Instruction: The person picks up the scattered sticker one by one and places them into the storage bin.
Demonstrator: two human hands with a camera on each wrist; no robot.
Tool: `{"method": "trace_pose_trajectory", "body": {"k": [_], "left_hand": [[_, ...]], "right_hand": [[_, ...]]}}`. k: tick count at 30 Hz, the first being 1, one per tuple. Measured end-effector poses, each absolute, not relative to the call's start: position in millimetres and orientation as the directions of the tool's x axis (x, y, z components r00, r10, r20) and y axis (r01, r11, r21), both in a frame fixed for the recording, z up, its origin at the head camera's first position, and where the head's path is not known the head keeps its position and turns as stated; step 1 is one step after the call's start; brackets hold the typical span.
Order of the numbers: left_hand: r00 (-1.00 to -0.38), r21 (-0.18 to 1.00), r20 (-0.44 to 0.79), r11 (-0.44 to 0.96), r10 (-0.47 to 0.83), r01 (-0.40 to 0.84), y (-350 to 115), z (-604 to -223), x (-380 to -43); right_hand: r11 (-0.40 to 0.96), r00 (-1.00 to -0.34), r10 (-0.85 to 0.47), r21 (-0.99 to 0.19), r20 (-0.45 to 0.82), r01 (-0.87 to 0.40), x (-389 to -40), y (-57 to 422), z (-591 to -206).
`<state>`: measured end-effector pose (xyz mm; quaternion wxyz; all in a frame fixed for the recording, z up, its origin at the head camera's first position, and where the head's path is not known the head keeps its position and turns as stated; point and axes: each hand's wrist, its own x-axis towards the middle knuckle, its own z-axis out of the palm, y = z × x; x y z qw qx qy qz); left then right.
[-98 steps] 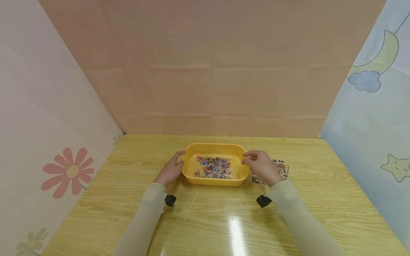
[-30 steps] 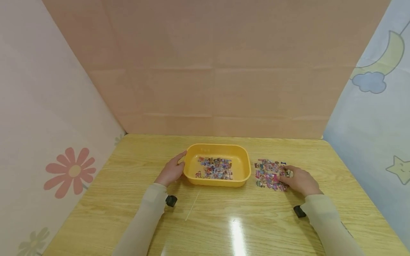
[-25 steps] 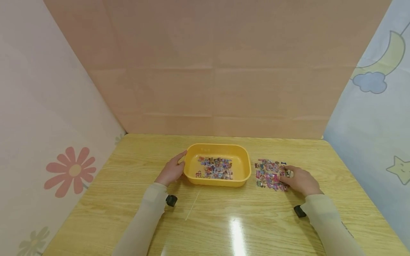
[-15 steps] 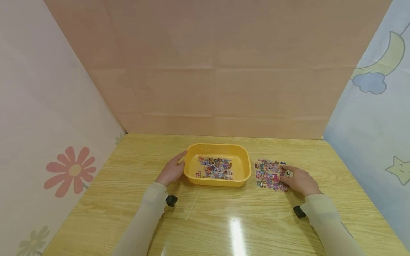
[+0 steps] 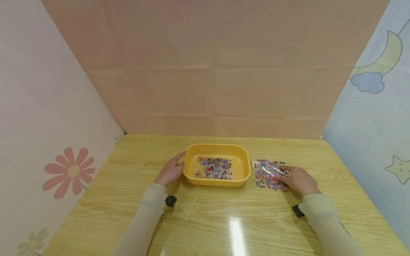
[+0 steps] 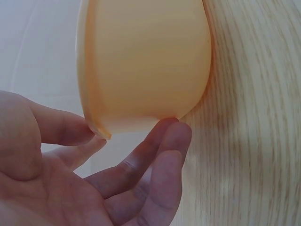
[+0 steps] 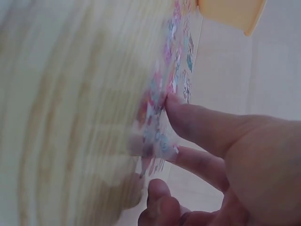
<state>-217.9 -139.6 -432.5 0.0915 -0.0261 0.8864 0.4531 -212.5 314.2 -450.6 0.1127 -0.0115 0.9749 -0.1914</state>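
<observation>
My left hand (image 5: 173,170) holds the left end of a yellow plastic basin (image 5: 217,182). In the left wrist view, its thumb and a finger are at the basin rim (image 6: 87,94), with other fingers against the lower wall. Clear sheets of colourful cartoon stickers (image 5: 217,168) lie flat inside the basin. To its right, my right hand (image 5: 301,180) pinches the right edge of another clear sticker sheet (image 5: 267,177), which catches bright glare. The right wrist view shows this sticker sheet (image 7: 160,108) nearly edge-on, blurred, between thumb and fingers, close over the table.
Both stand on a wood-grain table (image 5: 211,220). A tan paper backdrop (image 5: 211,89) rises behind the far edge. Patterned side walls carry a red flower (image 5: 73,170) on the left and a moon with a cloud (image 5: 368,81) on the right.
My right hand has gone from the basin's right rim to the sticker sheet on the right and pinched its edge. The sheet has just shifted slightly, with fresh glare. My left hand stays put.
</observation>
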Motion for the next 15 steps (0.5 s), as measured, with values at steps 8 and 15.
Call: {"method": "trace_pose_trajectory", "body": {"k": [8, 15], "left_hand": [[-0.982, 0.79, -0.188, 0.597, 0.02, -0.139, -138.4, -431.1, -218.0], [-0.98, 0.791, -0.196, 0.595, 0.019, -0.146, -138.2, -432.4, -217.8]], "right_hand": [[0.897, -0.978, -0.073, -0.441, -0.198, 0.022, -214.0, 312.0, -450.8], [0.869, -0.983, -0.056, -0.494, -0.176, 0.039, -217.8, 310.9, -452.6]]}}
